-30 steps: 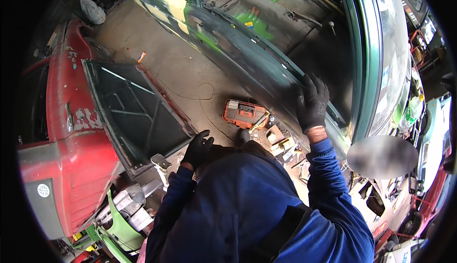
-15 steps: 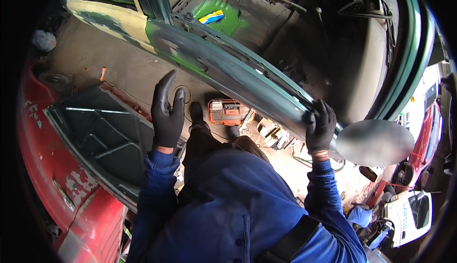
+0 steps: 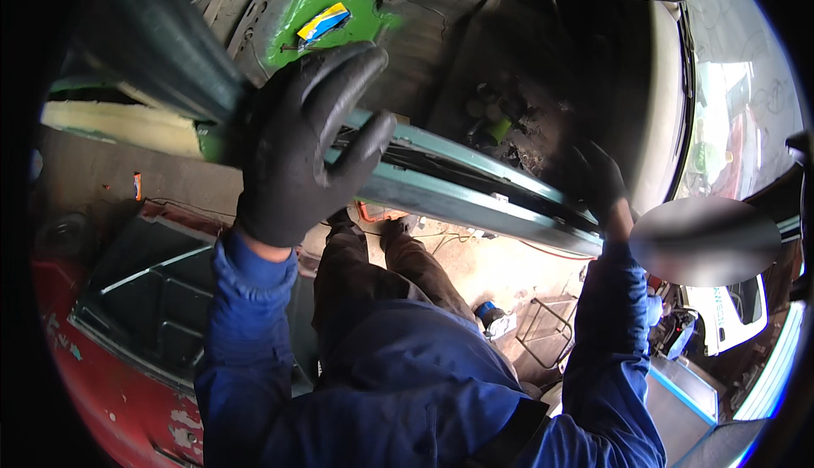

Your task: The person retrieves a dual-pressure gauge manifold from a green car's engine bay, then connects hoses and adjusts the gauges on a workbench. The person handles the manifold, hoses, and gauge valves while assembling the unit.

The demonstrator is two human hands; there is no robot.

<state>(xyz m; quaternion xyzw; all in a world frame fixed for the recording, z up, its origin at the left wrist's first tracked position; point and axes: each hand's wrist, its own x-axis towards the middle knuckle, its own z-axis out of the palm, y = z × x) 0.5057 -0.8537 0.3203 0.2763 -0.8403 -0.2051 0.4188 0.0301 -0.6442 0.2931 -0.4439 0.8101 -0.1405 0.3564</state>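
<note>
Head view: left hand (image 3: 295, 150) splayed near green door (image 3: 441, 195); right hand (image 3: 600, 181) alongside.

Looks like we're in a vehicle body workshop. We've got a car shell (image 3: 415, 86) at 12 o'clock: cabin floor exposed and grimy, with a bright green patch (image 3: 373, 23) at 11. Bodywork at 10 o'clock has a cream section (image 3: 119, 120) against green. Loose ribbed dark panel (image 3: 153, 298) at 8, right by a red vehicle (image 3: 102, 383) with flaking paint. At 4 we see a white vehicle part (image 3: 712, 320) with a window.
</note>
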